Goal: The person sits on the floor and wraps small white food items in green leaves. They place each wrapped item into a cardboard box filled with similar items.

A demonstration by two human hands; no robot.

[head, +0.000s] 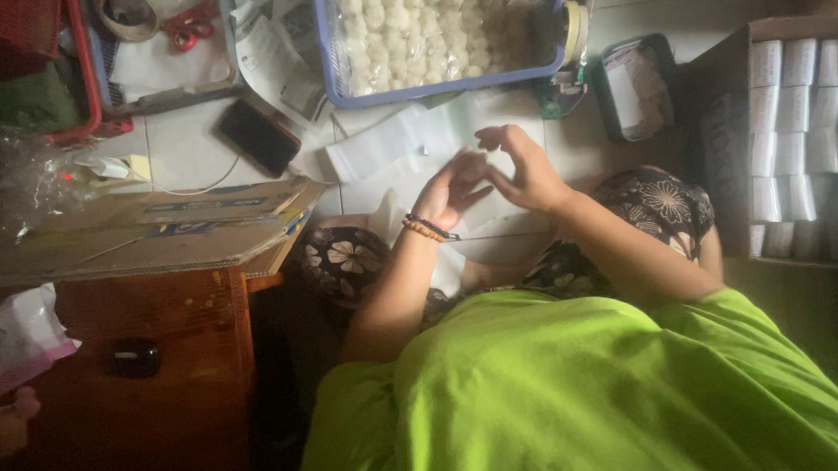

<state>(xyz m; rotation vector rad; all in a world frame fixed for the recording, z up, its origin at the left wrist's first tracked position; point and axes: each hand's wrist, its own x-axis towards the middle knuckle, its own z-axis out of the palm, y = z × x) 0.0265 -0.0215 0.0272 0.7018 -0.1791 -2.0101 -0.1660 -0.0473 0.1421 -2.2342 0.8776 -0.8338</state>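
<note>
Two hands meet over a spread of clear bags (pixel 407 157) lying on the tiled floor. The left hand (pixel 450 190), with a bead bracelet at the wrist, has its fingers curled toward the right hand (pixel 521 165), whose fingers arch above it; they seem to pinch something small and pale between them, though whether that is a bag's edge or something else I cannot tell.

Just beyond the hands a blue basket (pixel 432 88) sits packed with small white balls in bags, so a good stock looks ready. At the right a carton (pixel 727 150) holds rows of white rolled packs and looks nearly full. A phone (pixel 258 136) lies left of the bags, near flattened cardboard (pixel 159 231).
</note>
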